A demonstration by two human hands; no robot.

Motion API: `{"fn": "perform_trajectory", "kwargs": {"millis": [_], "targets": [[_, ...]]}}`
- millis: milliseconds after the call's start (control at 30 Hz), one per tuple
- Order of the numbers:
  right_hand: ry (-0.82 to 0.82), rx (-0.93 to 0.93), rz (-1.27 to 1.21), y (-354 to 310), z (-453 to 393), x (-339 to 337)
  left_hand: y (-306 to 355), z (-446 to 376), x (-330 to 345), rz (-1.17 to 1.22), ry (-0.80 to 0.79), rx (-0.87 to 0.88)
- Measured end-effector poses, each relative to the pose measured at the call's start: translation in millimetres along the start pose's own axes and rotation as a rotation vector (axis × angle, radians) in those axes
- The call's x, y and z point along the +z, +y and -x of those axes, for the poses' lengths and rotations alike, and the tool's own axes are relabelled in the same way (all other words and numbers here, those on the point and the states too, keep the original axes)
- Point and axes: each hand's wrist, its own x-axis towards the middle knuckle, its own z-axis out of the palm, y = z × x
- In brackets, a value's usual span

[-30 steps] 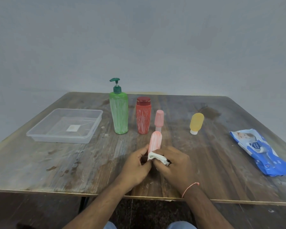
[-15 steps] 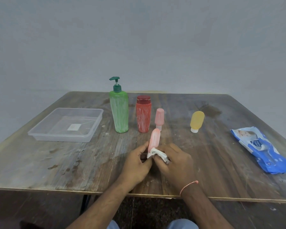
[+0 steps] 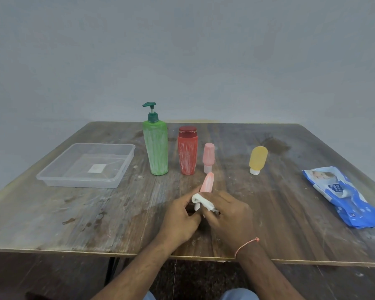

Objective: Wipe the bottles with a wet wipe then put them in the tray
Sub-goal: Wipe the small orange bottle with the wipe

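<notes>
Step in hand: wiping the first bottle, by my reading; the clear tray point(image 3: 126, 164) at centre left holds no bottle yet.
Small pink bottle point(image 3: 207, 182): just below the middle of the frame, held above the desk point(image 3: 78, 215), its rounded end tilted up and away from the person.
Left hand point(image 3: 181, 219): fingers curled round the lower end of the small pink bottle, steadying it.
Right hand point(image 3: 230, 215): pinches a bunched white wet wipe point(image 3: 200, 200) against the lower body of the bottle.
Waiting bottles: a green pump bottle point(image 3: 156, 148), a red bottle point(image 3: 187, 153), a second pink bottle point(image 3: 208, 158) and a yellow bottle point(image 3: 258, 159) stand in a row across the middle, all streaked or dusty-looking.
Next move, as a judgement: carry the wipe up over the exposed pink end, then move the bottle left to the tray and set it inside the rim.
Wipe pack point(image 3: 342, 195): blue, lying flat at the right edge of the frame, well apart from the hands.
Hidden: the cap and lower half of the held bottle are covered by fingers and wipe, so I cannot tell how clean that part is.
Hard to make out: the pale patch on the tray floor, perhaps a label.
</notes>
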Motion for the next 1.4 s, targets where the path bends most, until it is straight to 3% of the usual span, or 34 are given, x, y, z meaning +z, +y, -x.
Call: {"fn": "perform_trajectory", "kwargs": {"millis": [100, 233, 500, 633, 767, 900, 1067, 1200, 1333, 1400], "targets": [[0.047, 0.063, 0.02, -1.4, -1.8, -2.0, -2.3, -0.5, 2.6, 0.034, -0.003, -0.016], [0.005, -0.004, -0.083, 0.2, 1.5, 0.8, -2.0, 2.5, 1.4, 0.016, -0.014, 0.003], [0.002, 0.073, -0.008, -3.7, -2.0, -4.0, 3.9, 3.6, -1.3, 0.087, 0.005, -0.038], [0.036, 0.189, -0.067, 1.2, -3.4, -6.0, 5.8, 4.1, -0.7, 0.087, -0.052, -0.045], [-0.053, 0.152, -0.144, -2.8, -1.8, -8.9, 2.5, 2.7, -0.9, 0.121, -0.03, -0.069], [0.02, 0.302, -0.069, 3.8, -3.9, -5.2, 1.2, 3.6, -1.2, 0.123, -0.055, -0.081], [-0.074, 0.232, -0.193, 0.2, -1.9, -9.8, 3.4, 3.0, -2.5, 0.141, -0.046, -0.106], [0.047, 0.383, -0.125, 6.9, -4.1, -3.9, 5.9, 4.0, -4.9, 0.095, -0.12, -0.103], [-0.01, 0.338, -0.276, 6.5, -3.5, -4.9, 4.0, 3.7, -5.1, 0.097, -0.112, -0.1], [0.005, 0.407, -0.267, 6.1, -4.4, -3.7, 4.2, 3.7, -5.8, 0.099, -0.107, -0.096]]}}
